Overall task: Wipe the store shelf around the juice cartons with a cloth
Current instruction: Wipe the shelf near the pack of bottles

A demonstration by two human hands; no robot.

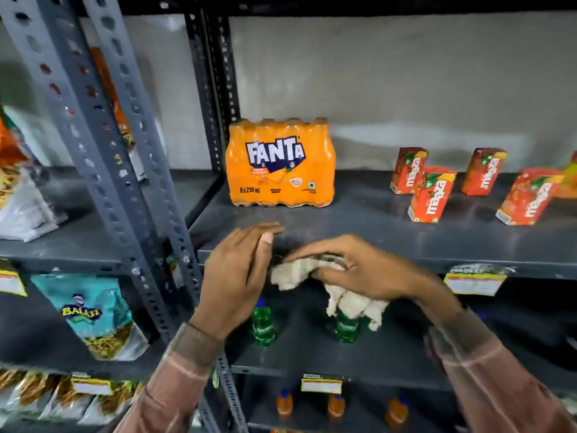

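Red juice cartons [431, 195], five that I can count, sit up and to the right of the right hand [359, 270], which is bunched around the cloth [349, 295] at the shelf [359, 226] front edge. Right hand's clearly nearer them. Left hand [237, 273] hovers open and flat, empty, below one Fanta pack [281, 164].

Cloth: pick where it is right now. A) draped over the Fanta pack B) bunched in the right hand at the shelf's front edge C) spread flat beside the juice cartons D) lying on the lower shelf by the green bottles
B: the cloth is bunched under the right hand at the front edge of the shelf, with the left hand open beside it.
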